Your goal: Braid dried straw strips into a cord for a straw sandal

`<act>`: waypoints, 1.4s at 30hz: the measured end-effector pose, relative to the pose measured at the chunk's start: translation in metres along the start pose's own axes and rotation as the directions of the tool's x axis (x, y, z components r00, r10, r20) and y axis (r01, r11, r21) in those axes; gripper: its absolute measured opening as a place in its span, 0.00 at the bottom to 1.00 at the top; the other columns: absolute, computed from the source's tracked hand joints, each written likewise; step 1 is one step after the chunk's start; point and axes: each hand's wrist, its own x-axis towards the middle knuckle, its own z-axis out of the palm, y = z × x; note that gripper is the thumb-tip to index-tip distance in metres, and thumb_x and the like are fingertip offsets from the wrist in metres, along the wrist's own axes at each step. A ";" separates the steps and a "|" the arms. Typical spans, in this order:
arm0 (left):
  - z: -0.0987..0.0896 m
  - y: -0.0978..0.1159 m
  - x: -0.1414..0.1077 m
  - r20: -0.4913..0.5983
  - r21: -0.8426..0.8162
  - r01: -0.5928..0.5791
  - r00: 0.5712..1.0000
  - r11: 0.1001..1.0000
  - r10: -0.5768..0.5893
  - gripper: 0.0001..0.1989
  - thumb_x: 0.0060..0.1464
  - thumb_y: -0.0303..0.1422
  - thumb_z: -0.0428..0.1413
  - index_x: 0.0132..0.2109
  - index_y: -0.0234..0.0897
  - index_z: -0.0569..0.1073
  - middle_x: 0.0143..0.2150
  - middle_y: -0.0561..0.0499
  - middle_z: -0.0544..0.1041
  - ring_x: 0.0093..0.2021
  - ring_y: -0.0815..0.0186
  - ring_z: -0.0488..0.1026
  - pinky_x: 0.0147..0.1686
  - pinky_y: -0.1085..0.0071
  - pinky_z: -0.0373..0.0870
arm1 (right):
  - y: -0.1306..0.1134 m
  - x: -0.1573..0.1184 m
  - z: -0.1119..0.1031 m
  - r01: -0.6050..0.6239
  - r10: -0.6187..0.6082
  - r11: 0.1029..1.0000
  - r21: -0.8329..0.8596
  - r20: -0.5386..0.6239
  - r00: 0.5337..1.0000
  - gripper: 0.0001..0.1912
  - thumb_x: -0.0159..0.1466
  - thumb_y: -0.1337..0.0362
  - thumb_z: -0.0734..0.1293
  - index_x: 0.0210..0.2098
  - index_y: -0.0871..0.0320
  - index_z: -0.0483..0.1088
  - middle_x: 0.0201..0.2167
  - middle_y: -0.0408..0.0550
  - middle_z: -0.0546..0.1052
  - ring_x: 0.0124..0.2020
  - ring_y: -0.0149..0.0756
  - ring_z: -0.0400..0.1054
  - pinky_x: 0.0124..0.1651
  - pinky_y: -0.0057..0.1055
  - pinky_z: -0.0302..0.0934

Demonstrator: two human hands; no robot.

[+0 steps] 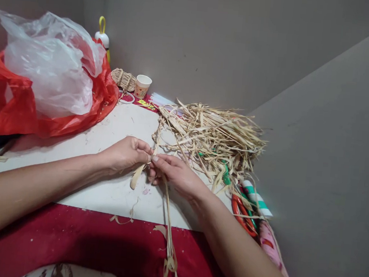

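My left hand and my right hand meet over the white board, fingertips almost touching. Both are pinched on a braided straw strand that runs away from me toward the straw pile. One flat straw end sticks out below my left fingers. From under my right hand, long loose straws hang toward me over the red cloth. The fingertips hide the exact crossing of the straws.
The dry straw pile lies at the back right, beside red-handled scissors and a green-striped roll. Red and clear plastic bags fill the left. A paper cup and twine bundle stand near the wall.
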 end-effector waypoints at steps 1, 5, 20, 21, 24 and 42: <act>-0.001 -0.001 0.000 -0.013 0.032 -0.015 1.000 0.999 0.015 0.02 0.44 0.26 0.56 0.29 0.32 0.71 0.22 0.50 0.74 0.22 0.73 0.68 0.24 0.76 0.60 | 0.001 0.000 0.002 -0.040 0.038 0.996 0.078 0.025 0.999 0.18 0.59 0.50 0.63 0.27 0.59 0.62 0.18 0.37 0.61 0.19 0.25 0.57 0.24 0.24 0.55; -0.007 -0.006 0.003 0.006 0.192 -0.064 0.998 0.979 0.064 0.04 0.44 0.27 0.55 0.32 0.32 0.72 0.26 0.50 0.76 0.26 0.71 0.70 0.27 0.75 0.62 | 0.004 0.000 0.003 -0.153 0.149 0.971 0.182 0.039 0.988 0.18 0.58 0.49 0.64 0.27 0.59 0.62 0.14 0.31 0.49 0.14 0.21 0.40 0.15 0.19 0.36; -0.004 0.001 -0.007 0.041 0.675 -0.149 0.985 0.722 0.165 0.06 0.46 0.27 0.50 0.30 0.33 0.72 0.21 0.54 0.70 0.21 0.73 0.61 0.21 0.77 0.52 | 0.013 0.004 0.011 -0.156 0.155 0.959 0.238 0.021 0.988 0.16 0.57 0.55 0.64 0.21 0.60 0.61 0.10 0.31 0.51 0.11 0.19 0.37 0.13 0.20 0.30; -0.003 0.003 -0.008 0.046 0.695 -0.148 0.986 0.704 0.162 0.06 0.46 0.27 0.50 0.30 0.33 0.72 0.21 0.54 0.70 0.20 0.73 0.61 0.21 0.77 0.52 | 0.013 0.005 0.013 -0.142 0.146 0.962 0.232 -0.003 0.989 0.15 0.57 0.56 0.63 0.20 0.60 0.62 0.10 0.31 0.51 0.11 0.19 0.38 0.13 0.21 0.30; 0.000 0.010 -0.015 0.080 0.769 -0.149 0.987 0.622 0.137 0.09 0.46 0.27 0.49 0.30 0.33 0.74 0.20 0.54 0.69 0.21 0.72 0.60 0.21 0.76 0.53 | 0.015 0.005 0.020 -0.090 0.113 0.978 0.186 -0.116 0.987 0.13 0.56 0.61 0.61 0.18 0.61 0.63 0.08 0.33 0.53 0.10 0.19 0.40 0.13 0.21 0.32; 0.047 -0.006 -0.062 -0.062 0.985 0.090 0.981 -0.148 0.184 0.14 0.53 0.28 0.46 0.46 0.33 0.70 0.29 0.43 0.77 0.31 0.58 0.75 0.29 0.68 0.65 | 0.022 -0.001 0.025 -0.010 0.048 0.909 0.416 -0.082 0.995 0.15 0.52 0.63 0.64 0.17 0.56 0.52 0.08 0.31 0.50 0.10 0.19 0.37 0.13 0.20 0.30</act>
